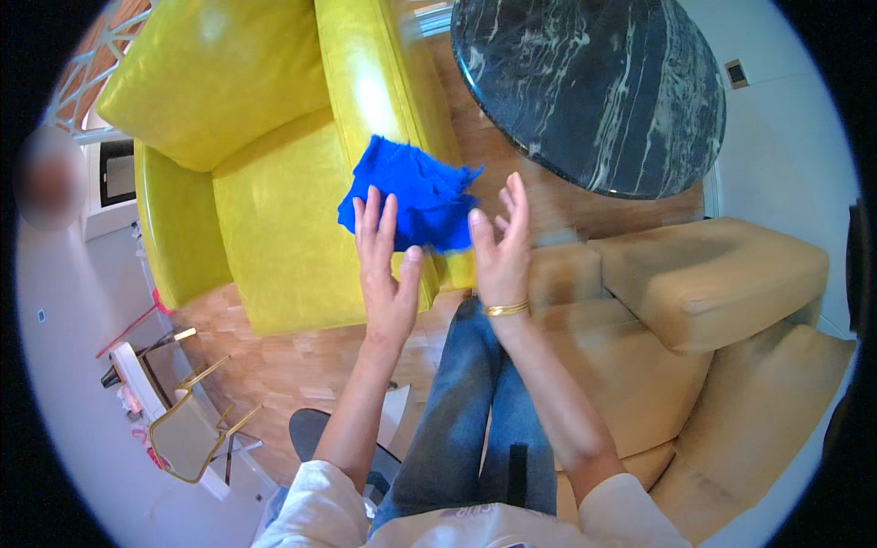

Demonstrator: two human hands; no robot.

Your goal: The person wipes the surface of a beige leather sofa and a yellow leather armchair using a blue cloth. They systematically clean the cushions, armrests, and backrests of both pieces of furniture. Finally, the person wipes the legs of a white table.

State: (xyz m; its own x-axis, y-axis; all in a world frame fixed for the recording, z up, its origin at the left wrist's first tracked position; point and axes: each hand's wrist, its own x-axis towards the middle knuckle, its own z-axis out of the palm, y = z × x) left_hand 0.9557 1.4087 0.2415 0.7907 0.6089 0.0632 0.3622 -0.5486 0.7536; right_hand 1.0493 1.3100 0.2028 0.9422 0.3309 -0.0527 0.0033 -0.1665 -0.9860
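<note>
A crumpled bright blue cloth (414, 195) with ragged edges is on or just above the arm of a yellow leather armchair (281, 226). My left hand (385, 274) is in front of the cloth's lower left part, fingers apart. Whether those fingertips touch it, I cannot tell. My right hand (503, 253), with gold bangles (505, 309) at the wrist, is raised at the cloth's right edge. Its thumb tip is close to the blue fabric, and its palm turns inward. Neither hand is closed around anything.
To the right is a tan sofa (630, 370), with its armrest (712, 281) near my right arm. A dark marble-topped round table (603, 96) stands beyond. At far left are a gold-framed chair (185, 435) and a white desk (140, 377) on the wooden floor (294, 370).
</note>
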